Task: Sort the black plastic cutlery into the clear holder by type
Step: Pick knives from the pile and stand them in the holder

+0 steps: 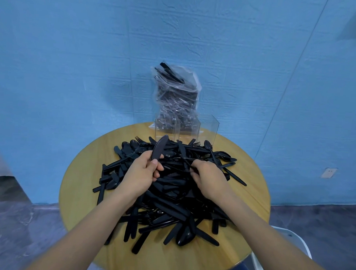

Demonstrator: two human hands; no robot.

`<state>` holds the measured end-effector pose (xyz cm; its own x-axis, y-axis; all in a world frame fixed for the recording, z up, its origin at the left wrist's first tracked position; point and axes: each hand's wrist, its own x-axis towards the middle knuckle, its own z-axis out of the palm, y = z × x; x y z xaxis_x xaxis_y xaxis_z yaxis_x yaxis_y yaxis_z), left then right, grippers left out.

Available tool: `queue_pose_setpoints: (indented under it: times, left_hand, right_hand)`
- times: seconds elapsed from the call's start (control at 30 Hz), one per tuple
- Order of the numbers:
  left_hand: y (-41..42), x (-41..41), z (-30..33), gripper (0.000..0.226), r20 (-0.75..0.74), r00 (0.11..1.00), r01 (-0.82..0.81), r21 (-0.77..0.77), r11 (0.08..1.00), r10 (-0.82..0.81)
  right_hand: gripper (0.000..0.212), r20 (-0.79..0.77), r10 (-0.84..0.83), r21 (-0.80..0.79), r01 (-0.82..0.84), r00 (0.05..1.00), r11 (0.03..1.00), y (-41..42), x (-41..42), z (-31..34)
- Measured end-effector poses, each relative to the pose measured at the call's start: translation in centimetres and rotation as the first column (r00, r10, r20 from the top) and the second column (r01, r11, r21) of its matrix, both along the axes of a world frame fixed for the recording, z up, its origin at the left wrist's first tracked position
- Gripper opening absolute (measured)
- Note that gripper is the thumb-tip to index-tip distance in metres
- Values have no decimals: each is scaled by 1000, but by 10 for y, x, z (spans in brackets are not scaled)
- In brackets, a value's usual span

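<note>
Black plastic cutlery (166, 195) lies in a big messy heap on the round wooden table (251, 199); forks, spoons and knives overlap, so many are half hidden. The left hand (142, 174) grips a knife (159, 147) by its handle, blade pointing up. The right hand (209, 178) pinches something thin in the heap, too hidden to name. The clear holder (186, 128) stands behind the heap, hard to see. A plastic bag (175, 96) of more cutlery stands behind it.
</note>
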<state>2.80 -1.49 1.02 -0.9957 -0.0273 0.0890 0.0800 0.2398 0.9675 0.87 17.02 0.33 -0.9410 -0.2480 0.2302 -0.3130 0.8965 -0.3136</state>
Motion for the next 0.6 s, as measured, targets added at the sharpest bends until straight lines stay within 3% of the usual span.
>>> queue_pose_setpoints:
  times: [0.2, 0.33, 0.43, 0.6]
  left_hand:
    - [4, -7, 7, 23, -60, 998, -3, -42, 999, 1]
    - [11, -16, 20, 23, -136, 991, -10, -75, 997, 0]
    - [20, -22, 27, 21, -186, 982, -20, -166, 986, -12]
    - [35, -26, 28, 24, -193, 975, 47, -323, 945, -114]
  right_hand:
    - [11, 22, -7, -183, 11, 1000, 983, 17, -9, 20]
    - [15, 21, 76, -197, -71, 997, 978, 30, -8, 43]
    - [15, 8, 131, -214, -126, 991, 969, 37, -4, 60]
    - [14, 29, 184, -405, -156, 983, 901, 42, -4, 72]
